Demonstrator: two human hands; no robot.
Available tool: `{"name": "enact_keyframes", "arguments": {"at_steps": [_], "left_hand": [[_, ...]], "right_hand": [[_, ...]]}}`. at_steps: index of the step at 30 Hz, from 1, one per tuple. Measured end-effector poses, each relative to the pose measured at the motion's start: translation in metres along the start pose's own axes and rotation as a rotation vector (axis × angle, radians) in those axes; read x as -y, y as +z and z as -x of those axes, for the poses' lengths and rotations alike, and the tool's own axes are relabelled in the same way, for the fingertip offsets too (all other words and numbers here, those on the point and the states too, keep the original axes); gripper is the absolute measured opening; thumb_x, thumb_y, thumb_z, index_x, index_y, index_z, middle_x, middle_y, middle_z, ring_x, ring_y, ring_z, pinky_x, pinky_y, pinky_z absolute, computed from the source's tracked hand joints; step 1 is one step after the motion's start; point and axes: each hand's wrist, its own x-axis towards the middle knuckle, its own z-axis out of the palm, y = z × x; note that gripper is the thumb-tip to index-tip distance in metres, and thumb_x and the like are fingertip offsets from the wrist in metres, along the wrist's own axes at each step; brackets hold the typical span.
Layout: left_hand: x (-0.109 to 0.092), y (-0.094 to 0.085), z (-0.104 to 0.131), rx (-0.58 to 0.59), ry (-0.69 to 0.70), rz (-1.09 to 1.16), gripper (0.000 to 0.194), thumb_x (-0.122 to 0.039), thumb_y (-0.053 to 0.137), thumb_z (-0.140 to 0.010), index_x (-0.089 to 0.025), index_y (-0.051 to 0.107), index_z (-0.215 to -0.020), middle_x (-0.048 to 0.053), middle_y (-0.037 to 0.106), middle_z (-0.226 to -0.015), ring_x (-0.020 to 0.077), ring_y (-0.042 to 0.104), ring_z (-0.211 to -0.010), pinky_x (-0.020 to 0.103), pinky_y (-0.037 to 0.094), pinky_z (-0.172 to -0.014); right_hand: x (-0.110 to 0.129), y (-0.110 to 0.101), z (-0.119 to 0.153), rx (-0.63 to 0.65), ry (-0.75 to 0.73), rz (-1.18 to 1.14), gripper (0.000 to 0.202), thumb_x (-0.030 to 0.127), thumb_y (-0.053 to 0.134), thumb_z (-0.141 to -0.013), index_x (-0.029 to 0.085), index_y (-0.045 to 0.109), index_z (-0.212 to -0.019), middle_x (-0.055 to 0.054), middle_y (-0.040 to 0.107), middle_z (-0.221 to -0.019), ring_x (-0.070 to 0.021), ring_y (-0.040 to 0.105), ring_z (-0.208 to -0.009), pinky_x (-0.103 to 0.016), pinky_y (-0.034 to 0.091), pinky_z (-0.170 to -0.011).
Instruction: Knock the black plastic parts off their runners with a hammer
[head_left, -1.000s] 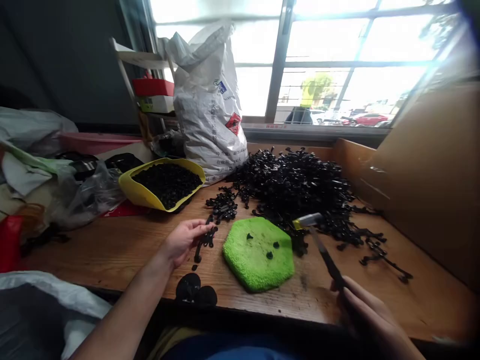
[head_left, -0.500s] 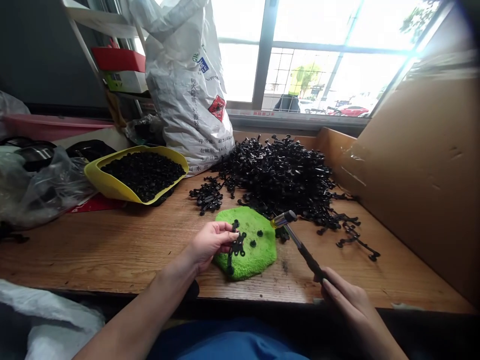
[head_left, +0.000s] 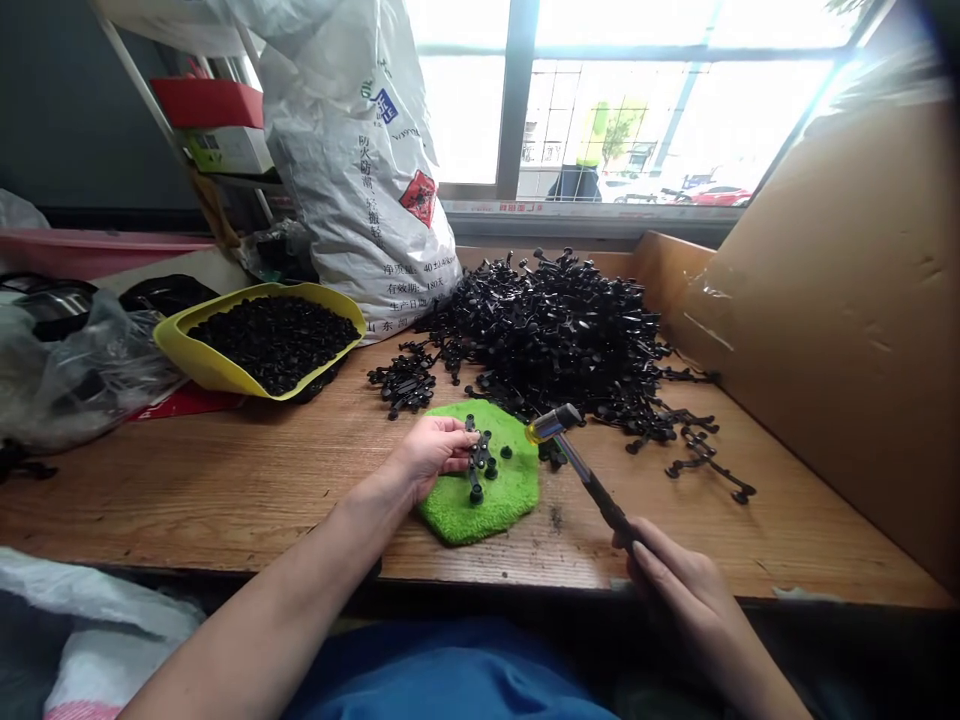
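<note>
My left hand (head_left: 433,452) pinches a branched black plastic part (head_left: 478,462) with round ends, holding it over a green cloth pad (head_left: 480,515). Beside that part, a small black round piece (head_left: 507,452) stands on the pad; another dark piece (head_left: 491,468) is close against or under the part's edge. In my right hand (head_left: 667,565) is a hammer (head_left: 581,465), gripped by its dark handle. Its head, with a yellow face and a black face, hovers over the pad's right edge, apart from the part.
Behind the pad rises a large heap of black plastic parts (head_left: 562,330), with a smaller cluster (head_left: 405,380) at its left. A yellow scoop (head_left: 172,345) holds small black pieces. A white sack (head_left: 360,200) stands near the window; cardboard (head_left: 832,330) walls the right side.
The branched part has tilted and moved up on the pad, coming over or against one small round piece. The hammer head remains raised near the pad's right side. The whole view has shifted slightly.
</note>
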Motion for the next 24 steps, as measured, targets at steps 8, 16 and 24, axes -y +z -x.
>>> {"name": "enact_keyframes", "arguments": {"at_steps": [8,16,24], "left_hand": [[0.0,0.005,0.0,-0.027,-0.013,-0.02,0.006,-0.005,0.064,-0.071,-0.007,0.059,-0.067,0.005,0.063,-0.061,0.0086,0.057,-0.049,0.02,0.047,-0.049],[0.005,0.002,-0.004,-0.021,0.007,0.01,0.012,-0.01,0.07,-0.066,-0.008,0.058,-0.064,0.006,0.064,-0.063,0.0091,0.058,-0.049,0.019,0.045,-0.046],[0.006,0.005,-0.004,-0.044,0.032,-0.014,0.014,-0.005,0.062,-0.072,-0.01,0.052,-0.063,0.002,0.059,-0.058,0.007,0.054,-0.045,0.016,0.044,-0.041]], "right_hand": [[0.003,0.0,0.0,0.027,-0.011,-0.015,0.03,0.043,0.039,-0.089,0.019,0.056,-0.088,0.001,0.052,-0.06,-0.0149,0.048,-0.051,-0.027,0.033,-0.049],[0.007,0.002,0.001,0.035,0.0,-0.032,0.031,0.043,0.039,-0.089,0.018,0.056,-0.096,0.0,0.052,-0.062,-0.0139,0.048,-0.049,-0.024,0.03,-0.039],[0.011,0.003,0.006,0.003,-0.013,0.011,0.031,0.042,0.042,-0.088,0.018,0.057,-0.099,0.003,0.047,-0.054,-0.0132,0.043,-0.043,-0.024,0.032,-0.04]]}}
